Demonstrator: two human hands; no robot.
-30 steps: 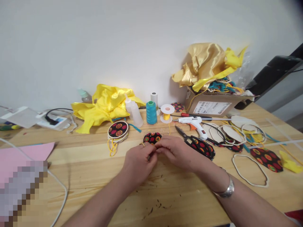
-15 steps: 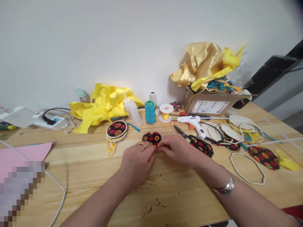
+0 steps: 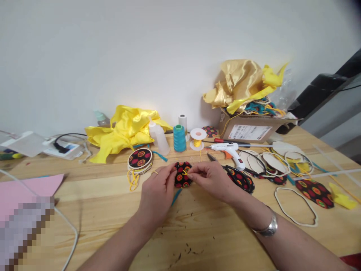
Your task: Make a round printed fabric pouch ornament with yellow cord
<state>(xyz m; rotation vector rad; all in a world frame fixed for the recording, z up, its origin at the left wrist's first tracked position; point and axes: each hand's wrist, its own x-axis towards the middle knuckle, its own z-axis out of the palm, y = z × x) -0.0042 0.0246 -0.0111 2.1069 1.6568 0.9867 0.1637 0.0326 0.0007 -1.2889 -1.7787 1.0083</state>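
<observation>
My left hand (image 3: 158, 188), with a ring on it, grips the left edge of a small black fabric piece (image 3: 182, 181) printed with red and orange circles. My right hand (image 3: 212, 180) is closed in a pinch at the fabric's right side, on a short yellow cord (image 3: 185, 172) that lies across the print. From beneath my left hand a teal strip (image 3: 176, 196) sticks out. Black-handled scissors (image 3: 229, 171) lie just beyond my right wrist, partly over another patterned piece (image 3: 243, 179). A round patterned piece with wooden rims (image 3: 140, 159) rests to the left.
Behind stand white squeeze bottles (image 3: 161, 140), a teal thread cone (image 3: 179, 139) and a yellow cord spool (image 3: 197, 139). A white glue gun (image 3: 229, 151), wooden outline frames (image 3: 296, 207) and a cardboard box (image 3: 248, 128) are rightward. Yellow satin (image 3: 124, 131) and a white cable (image 3: 73, 235) lie left.
My hands have moved slightly apart, and more of the patterned fabric shows between them. The yellow cord and the teal strip have come into sight. The view has tilted slightly up.
</observation>
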